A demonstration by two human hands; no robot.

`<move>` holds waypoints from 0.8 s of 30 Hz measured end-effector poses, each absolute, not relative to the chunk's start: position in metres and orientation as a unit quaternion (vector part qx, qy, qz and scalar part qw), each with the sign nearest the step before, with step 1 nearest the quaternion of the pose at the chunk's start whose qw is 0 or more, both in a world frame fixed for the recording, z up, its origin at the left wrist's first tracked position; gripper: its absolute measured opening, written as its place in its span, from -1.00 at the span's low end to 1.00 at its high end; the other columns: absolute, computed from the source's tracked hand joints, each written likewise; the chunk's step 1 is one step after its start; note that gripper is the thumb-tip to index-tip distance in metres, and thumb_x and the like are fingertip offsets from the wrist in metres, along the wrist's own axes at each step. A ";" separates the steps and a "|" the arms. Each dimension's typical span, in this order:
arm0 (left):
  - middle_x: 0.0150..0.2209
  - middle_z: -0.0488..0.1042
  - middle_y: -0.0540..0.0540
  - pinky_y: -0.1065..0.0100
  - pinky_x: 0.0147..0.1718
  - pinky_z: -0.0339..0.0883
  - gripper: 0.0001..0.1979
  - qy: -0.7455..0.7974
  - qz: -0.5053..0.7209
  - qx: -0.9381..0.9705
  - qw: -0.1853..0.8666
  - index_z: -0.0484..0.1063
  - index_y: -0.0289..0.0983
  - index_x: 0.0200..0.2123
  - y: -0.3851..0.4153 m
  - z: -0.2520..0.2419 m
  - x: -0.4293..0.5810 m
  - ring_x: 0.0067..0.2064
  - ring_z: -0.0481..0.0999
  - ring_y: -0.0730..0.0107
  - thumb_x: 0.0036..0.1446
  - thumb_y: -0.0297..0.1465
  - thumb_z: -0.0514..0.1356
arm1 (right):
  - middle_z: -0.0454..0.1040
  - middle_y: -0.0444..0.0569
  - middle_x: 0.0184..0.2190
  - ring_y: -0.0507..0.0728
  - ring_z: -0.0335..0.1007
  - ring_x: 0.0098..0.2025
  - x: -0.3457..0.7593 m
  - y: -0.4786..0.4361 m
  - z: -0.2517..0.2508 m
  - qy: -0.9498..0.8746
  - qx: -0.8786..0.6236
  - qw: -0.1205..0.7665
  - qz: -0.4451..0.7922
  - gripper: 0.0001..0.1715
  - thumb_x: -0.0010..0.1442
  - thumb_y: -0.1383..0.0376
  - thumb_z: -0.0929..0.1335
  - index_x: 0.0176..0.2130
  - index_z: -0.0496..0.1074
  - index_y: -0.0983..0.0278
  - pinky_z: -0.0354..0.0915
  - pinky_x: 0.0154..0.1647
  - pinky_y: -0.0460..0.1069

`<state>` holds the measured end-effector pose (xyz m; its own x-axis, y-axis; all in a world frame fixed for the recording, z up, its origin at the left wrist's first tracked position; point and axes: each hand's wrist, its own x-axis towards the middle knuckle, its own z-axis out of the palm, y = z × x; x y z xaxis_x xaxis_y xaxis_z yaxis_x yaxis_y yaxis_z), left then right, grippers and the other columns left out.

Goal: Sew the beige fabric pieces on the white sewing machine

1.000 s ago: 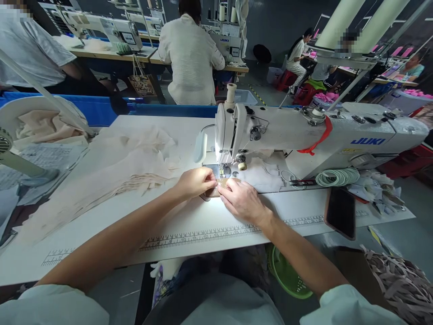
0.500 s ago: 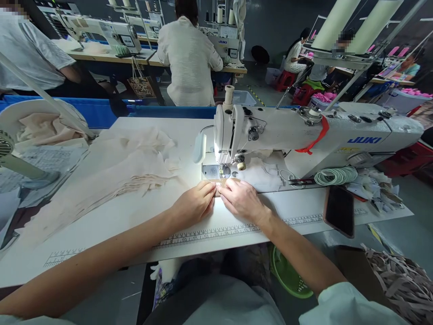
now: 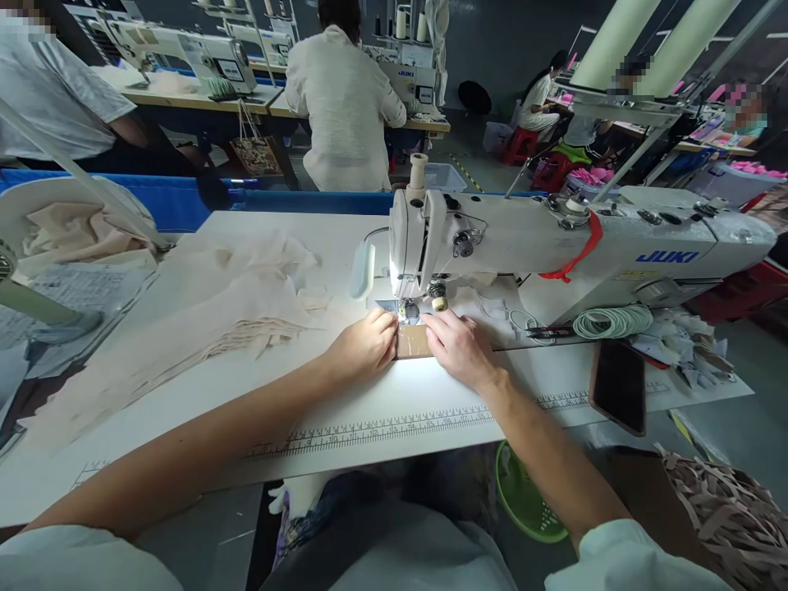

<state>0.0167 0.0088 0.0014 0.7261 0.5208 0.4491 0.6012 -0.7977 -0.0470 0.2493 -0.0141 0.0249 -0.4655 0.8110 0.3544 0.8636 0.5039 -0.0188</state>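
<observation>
A white sewing machine [image 3: 505,238] stands in front of me, its presser foot [image 3: 407,310] over the needle plate. My left hand [image 3: 366,343] lies just left of the foot, its fingers curled and closed together; what they hold is hidden. On the foot's right side is my right hand [image 3: 459,345], fingertips drawn together close to the foot. Any thin cloth under them is too small to make out. Between the two hands a tan strip of the machine bed [image 3: 414,341] shows. Left of them lies a fanned stack of pale beige fabric pieces [image 3: 227,320].
A phone [image 3: 617,386], a coil of pale green cord [image 3: 612,320] and fabric scraps [image 3: 689,345] lie to the right. A printed ruler [image 3: 369,431] runs along the table's front edge. Below are a green basket [image 3: 529,497] and fabric strips [image 3: 726,509]. Co-workers sit beyond the table.
My hands have moved apart and slightly forward toward the presser foot. The tan strip between them is now uncovered, and the small pale piece at my fingertips no longer shows clearly.
</observation>
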 end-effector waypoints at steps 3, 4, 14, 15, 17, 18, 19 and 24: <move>-0.01 0.57 -0.35 0.12 -0.10 0.59 -0.63 -0.308 -0.211 -0.923 0.095 0.54 -0.39 -0.02 0.008 0.000 0.018 -0.04 0.55 0.08 0.43 -0.45 -0.06 | 0.61 0.08 -0.14 0.19 0.46 -0.26 0.249 -0.016 0.025 -0.857 -0.485 0.154 -0.081 -0.57 0.44 0.37 0.20 0.08 0.58 0.27 0.30 -0.20 0.07; -0.02 0.58 -0.34 0.11 -0.09 0.59 -0.63 -0.310 -0.209 -0.922 0.094 0.55 -0.39 -0.03 0.008 0.000 0.018 -0.05 0.55 0.08 0.43 -0.45 -0.05 | 0.61 0.09 -0.15 0.19 0.47 -0.27 0.248 -0.016 0.025 -0.858 -0.483 0.153 -0.079 -0.57 0.43 0.37 0.20 0.07 0.58 0.28 0.30 -0.20 0.07; -0.09 0.57 -0.30 0.14 -0.11 0.52 -0.69 -0.300 -0.186 -0.932 0.089 0.55 -0.36 -0.09 0.006 0.007 0.018 -0.11 0.52 0.09 0.40 -0.46 -0.01 | 0.63 0.01 -0.29 0.14 0.50 -0.32 0.247 0.002 0.033 -0.786 -0.570 0.231 0.063 -0.67 0.49 0.18 0.25 -0.15 0.55 0.22 0.21 -0.35 -0.03; -0.11 0.57 -0.30 0.14 -0.12 0.51 -0.68 -0.296 -0.174 -0.934 0.100 0.56 -0.37 -0.11 0.006 0.009 0.019 -0.12 0.51 0.09 0.40 -0.47 -0.02 | 0.60 -0.03 -0.36 0.12 0.48 -0.36 0.246 0.007 0.037 -0.774 -0.584 0.230 0.081 -0.66 0.49 0.17 0.24 -0.21 0.53 0.21 0.17 -0.38 -0.04; -0.14 0.57 -0.28 0.16 -0.13 0.49 -0.66 -0.291 -0.150 -0.936 0.126 0.56 -0.35 -0.14 0.006 0.011 0.020 -0.14 0.49 0.10 0.40 -0.47 -0.03 | 0.55 -0.09 -0.46 0.10 0.45 -0.42 0.246 0.013 0.041 -0.758 -0.601 0.227 0.108 -0.64 0.49 0.18 0.23 -0.28 0.49 0.18 0.13 -0.40 -0.05; -0.15 0.57 -0.26 0.17 -0.13 0.48 -0.65 -0.290 -0.142 -0.937 0.136 0.57 -0.34 -0.15 0.006 0.012 0.020 -0.14 0.49 0.11 0.40 -0.48 -0.04 | 0.53 -0.10 -0.49 0.10 0.43 -0.44 0.245 0.015 0.043 -0.754 -0.605 0.229 0.114 -0.64 0.49 0.19 0.22 -0.29 0.48 0.18 0.12 -0.40 -0.05; -0.16 0.57 -0.26 0.18 -0.12 0.47 -0.65 -0.290 -0.139 -0.936 0.141 0.57 -0.33 -0.16 0.007 0.012 0.020 -0.14 0.48 0.11 0.40 -0.48 -0.04 | 0.53 -0.11 -0.49 0.09 0.43 -0.44 0.245 0.015 0.043 -0.751 -0.608 0.231 0.113 -0.65 0.49 0.19 0.23 -0.31 0.47 0.18 0.11 -0.39 -0.05; -0.17 0.56 -0.26 0.18 -0.14 0.44 -0.66 -0.295 -0.150 -0.936 0.124 0.57 -0.31 -0.18 0.008 0.012 0.021 -0.14 0.47 0.10 0.39 -0.48 -0.03 | 0.58 -0.06 -0.44 0.10 0.45 -0.39 0.242 0.006 0.036 -0.751 -0.610 0.247 0.054 -0.61 0.49 0.11 0.24 -0.31 0.48 0.18 0.05 -0.39 -0.04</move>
<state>0.0207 0.0078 0.0124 0.7812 0.5138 0.3545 0.5884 -0.7957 -0.1435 0.2419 0.0056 0.0360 -0.1336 0.9429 0.3049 0.8898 0.2497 -0.3821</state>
